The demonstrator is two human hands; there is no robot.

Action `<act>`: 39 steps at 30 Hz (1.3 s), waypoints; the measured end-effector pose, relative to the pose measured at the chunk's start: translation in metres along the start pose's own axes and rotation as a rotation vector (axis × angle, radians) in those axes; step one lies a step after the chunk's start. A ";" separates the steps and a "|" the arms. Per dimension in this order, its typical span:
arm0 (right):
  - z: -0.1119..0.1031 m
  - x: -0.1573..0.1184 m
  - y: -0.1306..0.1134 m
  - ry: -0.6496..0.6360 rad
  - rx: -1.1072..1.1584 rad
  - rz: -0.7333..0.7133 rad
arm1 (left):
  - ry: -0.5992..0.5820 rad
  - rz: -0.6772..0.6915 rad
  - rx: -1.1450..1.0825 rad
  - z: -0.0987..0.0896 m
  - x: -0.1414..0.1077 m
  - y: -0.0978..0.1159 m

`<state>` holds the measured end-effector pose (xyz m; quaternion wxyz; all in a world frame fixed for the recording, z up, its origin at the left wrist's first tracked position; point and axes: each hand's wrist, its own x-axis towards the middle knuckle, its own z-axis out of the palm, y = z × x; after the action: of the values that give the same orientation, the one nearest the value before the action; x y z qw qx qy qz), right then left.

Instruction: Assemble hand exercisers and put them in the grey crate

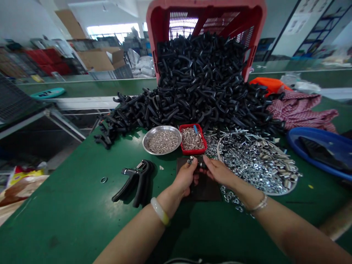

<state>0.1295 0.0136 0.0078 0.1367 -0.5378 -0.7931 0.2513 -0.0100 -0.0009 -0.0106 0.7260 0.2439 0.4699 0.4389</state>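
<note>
Left hand [184,175] and right hand [220,172] are pinching a small metal-tipped part [194,161] closely between fingertips, working at twelve o'clock above the dark mat [199,189].

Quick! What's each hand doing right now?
Left hand: closed, holding a small metal part.
Right hand: fingers closed, pinching the same part, though it's hard to see.
</note>
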 end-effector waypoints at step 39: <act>0.004 -0.009 0.017 0.055 -0.419 -0.068 | -0.049 0.784 2.115 -0.028 0.009 0.029</act>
<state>0.1442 0.0090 -0.0039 0.0518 -0.5339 -0.8417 0.0612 -0.0457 0.0197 -0.0045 -0.0241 0.8756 0.4823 0.0131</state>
